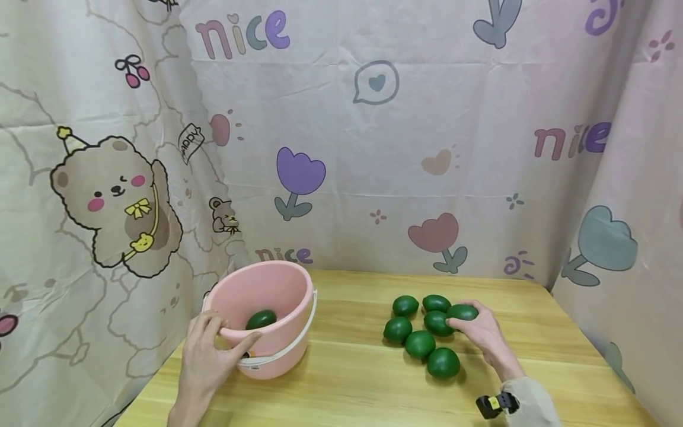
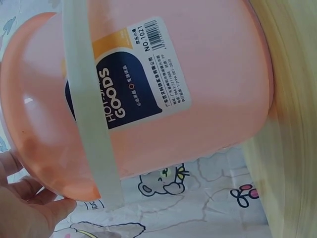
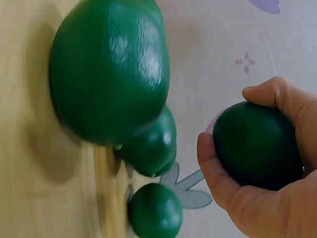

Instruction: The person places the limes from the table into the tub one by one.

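Nearest, a small black wrist camera (image 1: 487, 407) sits at the cuff of a light sleeve (image 1: 528, 400) on the right arm. To the left, the left hand (image 1: 203, 356) grips the near rim of a pink plastic bucket (image 1: 240, 290), its fingers curled over the edge and its thumb against the outside. The bucket's white handle (image 1: 277, 356) hangs down across the near wall, crossing a printed label (image 2: 141, 74) that reads "GOODS". A single dark green lime (image 1: 261, 319) lies inside the bucket.

Well to the right of the bucket, six loose limes (image 1: 420, 344) lie close together on the wood-grain table (image 1: 352, 373). At the right of this group, the right hand (image 1: 488, 335) is closed around another lime, the held lime (image 1: 463, 312), with thumb and fingers on opposite sides; the right wrist view shows it raised off the tabletop.

Beyond the table hangs a pale cloth (image 1: 368, 136) printed with tulips, bears and the word "nice".
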Motion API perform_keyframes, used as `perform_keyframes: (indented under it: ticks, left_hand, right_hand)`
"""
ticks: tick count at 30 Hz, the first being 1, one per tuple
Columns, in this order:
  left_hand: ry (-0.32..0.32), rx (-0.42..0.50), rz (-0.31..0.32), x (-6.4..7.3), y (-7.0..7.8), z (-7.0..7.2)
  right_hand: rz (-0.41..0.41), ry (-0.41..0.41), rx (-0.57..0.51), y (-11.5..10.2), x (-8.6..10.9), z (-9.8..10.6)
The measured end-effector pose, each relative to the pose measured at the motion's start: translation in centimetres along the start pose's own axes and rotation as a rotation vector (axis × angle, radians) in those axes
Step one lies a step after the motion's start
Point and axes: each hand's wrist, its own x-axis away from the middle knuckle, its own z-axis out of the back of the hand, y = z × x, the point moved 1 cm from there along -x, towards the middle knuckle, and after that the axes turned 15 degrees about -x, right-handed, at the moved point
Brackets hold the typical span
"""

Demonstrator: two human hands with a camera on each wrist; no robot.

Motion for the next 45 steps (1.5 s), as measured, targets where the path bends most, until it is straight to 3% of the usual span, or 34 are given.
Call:
perform_keyframes:
  ticks: [4,14,20,27,34,45]
  left_hand:
    - [-0.012,-0.009,0.021,0.0,0.0,0.1]
    - [0.005,0.009,0.001,-0.1,0.1,0.2]
    - [0.014,0.011,0.003,-0.1,0.1,0.0]
    - [0.031,-0.006,-0.054,-0.3,-0.2,0.0]
    - [0.004,-0.029,-0.116,-0.4,-0.6,0.2]
    - [-0.008,0.049,-0.160,-0.5,-1.4,0.5]
  right_hand:
    - [0.040,-0.018,0.006,-0.9,0.1,-1.3]
    - [0.111,-0.062,-0.028,-2.3,0.4,-4.0]
    - [0.114,-0.097,-0.067,-3.1,0.3,-5.8]
    - [0.163,-0.128,-0.085,-4.6,0.5,-7.8]
    - [0.184,-0.219,-0.167,-6.4,0.7,-10.5]
    - [0.208,-0.326,-0.212,-9.2,1.9,-15.3]
